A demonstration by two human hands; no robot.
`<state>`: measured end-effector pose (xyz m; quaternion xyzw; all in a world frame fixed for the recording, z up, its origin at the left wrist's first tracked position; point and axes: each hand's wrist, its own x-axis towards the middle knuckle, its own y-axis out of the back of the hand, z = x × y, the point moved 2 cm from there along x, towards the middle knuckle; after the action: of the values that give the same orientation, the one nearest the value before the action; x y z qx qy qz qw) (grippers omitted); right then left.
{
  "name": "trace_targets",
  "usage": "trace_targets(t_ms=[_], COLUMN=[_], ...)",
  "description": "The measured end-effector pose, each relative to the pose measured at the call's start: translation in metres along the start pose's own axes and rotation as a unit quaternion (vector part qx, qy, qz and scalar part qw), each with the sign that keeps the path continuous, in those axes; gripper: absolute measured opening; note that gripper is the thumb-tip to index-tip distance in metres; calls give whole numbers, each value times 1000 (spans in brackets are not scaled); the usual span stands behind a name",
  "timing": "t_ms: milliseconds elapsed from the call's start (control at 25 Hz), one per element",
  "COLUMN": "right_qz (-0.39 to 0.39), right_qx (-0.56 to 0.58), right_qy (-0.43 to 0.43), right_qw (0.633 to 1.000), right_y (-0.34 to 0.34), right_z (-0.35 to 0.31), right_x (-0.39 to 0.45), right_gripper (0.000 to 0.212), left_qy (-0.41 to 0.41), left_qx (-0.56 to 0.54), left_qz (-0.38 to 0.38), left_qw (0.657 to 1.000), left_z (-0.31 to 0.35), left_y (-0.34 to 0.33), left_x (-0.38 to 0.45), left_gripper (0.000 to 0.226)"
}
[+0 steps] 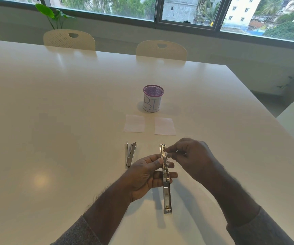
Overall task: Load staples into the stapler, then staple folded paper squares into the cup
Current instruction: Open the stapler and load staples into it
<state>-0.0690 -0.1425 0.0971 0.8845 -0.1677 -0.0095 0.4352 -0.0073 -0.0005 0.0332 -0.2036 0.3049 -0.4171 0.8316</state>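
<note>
The left hand (147,175) grips the opened stapler (165,177) mid-length, well in front of the cup (153,99); right of it, the right hand (189,156) pinches something tiny, probably staples, at its channel. Misaligned, they could jam or spill.

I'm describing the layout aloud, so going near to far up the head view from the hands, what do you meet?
Opened-out silver metal stapler held in the left hand → two white folded paper squares → purple-rimmed mesh cup with white paper label → two cream chairs.
</note>
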Motion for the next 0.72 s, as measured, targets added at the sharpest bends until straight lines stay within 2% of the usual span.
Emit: trace_targets(t_ms=[200,480,720], right_qz=[-8,-39,-93], right_qx=[-12,-40,-36], right_qy=[48,58,6], right_qw=[999,997,995], right_y=[0,-3,-2], right_z=[-3,-5,-2], right_x=[1,0,5], right_gripper=[11,8,14], left_qy=[-1,1,0], left_qx=[4,16,17], left_qz=[2,-3,-8], left_qw=[1000,1000,1000], left_z=[-1,0,0], left_y=[0,-2,-3], left_x=[1,2,3], left_gripper=[29,27,27])
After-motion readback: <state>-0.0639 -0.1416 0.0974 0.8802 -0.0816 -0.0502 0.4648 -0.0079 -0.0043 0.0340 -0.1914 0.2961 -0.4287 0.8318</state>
